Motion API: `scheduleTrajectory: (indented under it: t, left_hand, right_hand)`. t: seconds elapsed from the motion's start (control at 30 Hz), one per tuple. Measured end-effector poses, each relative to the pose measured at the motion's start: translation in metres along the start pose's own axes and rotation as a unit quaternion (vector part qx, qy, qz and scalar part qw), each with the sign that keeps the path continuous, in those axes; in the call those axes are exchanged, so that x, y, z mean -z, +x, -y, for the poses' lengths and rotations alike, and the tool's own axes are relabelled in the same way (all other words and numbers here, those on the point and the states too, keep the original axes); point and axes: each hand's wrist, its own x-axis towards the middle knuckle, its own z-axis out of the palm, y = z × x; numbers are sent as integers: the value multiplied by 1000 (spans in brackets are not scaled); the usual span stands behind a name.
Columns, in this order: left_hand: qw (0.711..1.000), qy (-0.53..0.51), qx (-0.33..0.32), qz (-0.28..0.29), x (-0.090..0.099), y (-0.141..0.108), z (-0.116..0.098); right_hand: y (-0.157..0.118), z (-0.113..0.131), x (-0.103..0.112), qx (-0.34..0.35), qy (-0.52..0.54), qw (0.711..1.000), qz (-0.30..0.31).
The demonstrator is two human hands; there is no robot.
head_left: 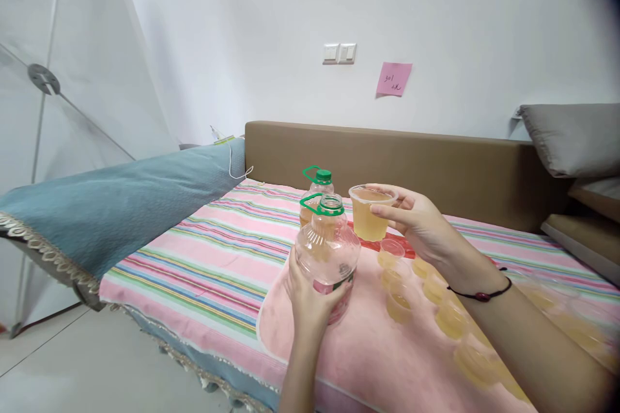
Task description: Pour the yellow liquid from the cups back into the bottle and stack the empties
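Observation:
My left hand (312, 300) is wrapped round the lower part of a clear plastic bottle (324, 245) with a green ring handle and no cap on its mouth. My right hand (409, 210) grips a clear plastic cup (372, 216) of pale yellow liquid, held upright just right of the bottle's neck. Behind the first bottle stands a second one (310, 197) with a green cap and amber liquid. Several cups of yellow liquid (400, 303) stand in rows on a pink mat (358, 361), some partly hidden by my right forearm.
A red item (404, 248) lies behind the cups. The striped cloth (208, 251) spreads over the bed, with a brown headboard (387, 155) behind. Blue fabric (135, 200) covers the left side; grey pillows (576, 135) are stacked at right.

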Motion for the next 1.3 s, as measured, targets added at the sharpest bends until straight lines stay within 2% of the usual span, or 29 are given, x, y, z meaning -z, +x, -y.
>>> scheduleTrajectory:
  t: [0.13, 0.2, 0.5, 0.9, 1.3]
  left_hand:
    - [989, 103, 4, -106, -16, -22, -6]
    - [986, 109, -2, -129, -22, -30, -8]
    - [992, 50, 36, -111, -31, -46, -11]
    - [989, 92, -4, -115, -34, -47, -14]
    - [987, 115, -19, -113, -34, -46, -12]
  right_hand:
    - [1, -4, 3, -6, 4, 1000, -7]
    - [2, -6, 5, -8, 4, 1000, -11]
    - [8, -16, 6, -7, 14, 999, 30]
    - [7, -12, 11, -5, -26, 999, 31]
    - [8, -7, 7, 13, -54, 998, 33]
